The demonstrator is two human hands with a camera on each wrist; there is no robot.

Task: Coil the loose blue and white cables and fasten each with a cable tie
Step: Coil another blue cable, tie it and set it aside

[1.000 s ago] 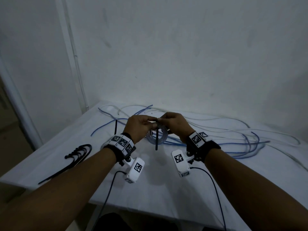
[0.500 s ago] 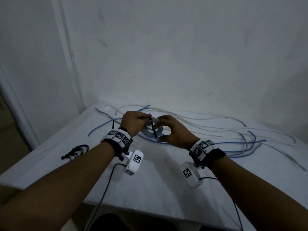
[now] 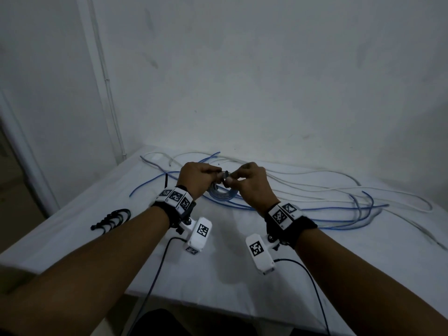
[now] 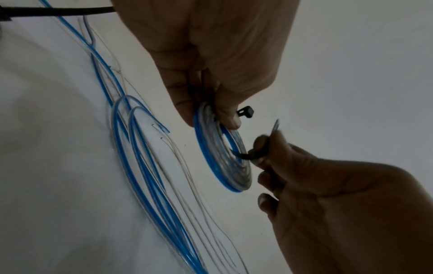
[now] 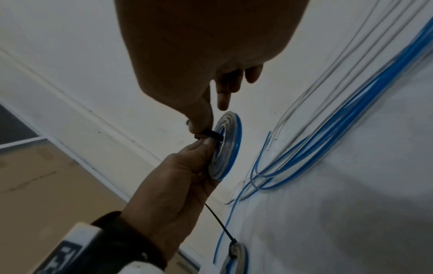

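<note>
Head view, hands [image 3: 225, 180] pinching cable tie [image 4: 246, 156]

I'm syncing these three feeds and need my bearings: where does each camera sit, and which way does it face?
Head: on the head, facing forward and down at the table; shows both forearms, left hand and right hand.
Left wrist: on the left wrist, looking along the left hand at the coil; the right hand shows too.
Right wrist: on the right wrist, looking along the right hand at the coil; left hand below.
Shared: both wrist views show the coil and black tie.
</note>
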